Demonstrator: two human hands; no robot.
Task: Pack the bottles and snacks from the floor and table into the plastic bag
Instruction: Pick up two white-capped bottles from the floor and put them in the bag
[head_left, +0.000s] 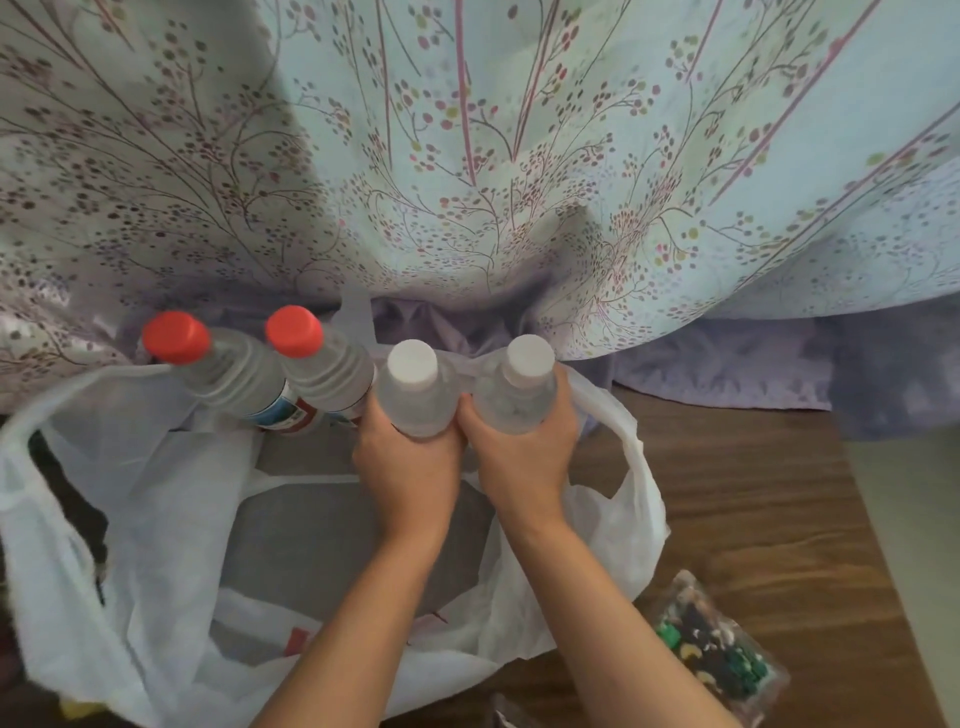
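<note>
A white plastic bag (156, 519) lies open on the wooden surface, its mouth spread wide. My left hand (410, 462) grips a clear bottle with a white cap (413, 384). Right beside it, my right hand (524, 452) holds a second white-capped bottle (519, 384). Both bottles are upright over the bag's far rim. Two clear bottles with red caps (176, 338) (293, 332) stand to the left, at the bag's back edge. A clear packet of mixed snacks (717, 644) lies on the wood at lower right.
A floral light-blue cloth (493, 156) hangs down behind the bottles, with purple fabric (727, 364) under it. The wooden surface (753, 493) stretches to the right of the bag. Something red and white (296, 639) shows through the bag's bottom.
</note>
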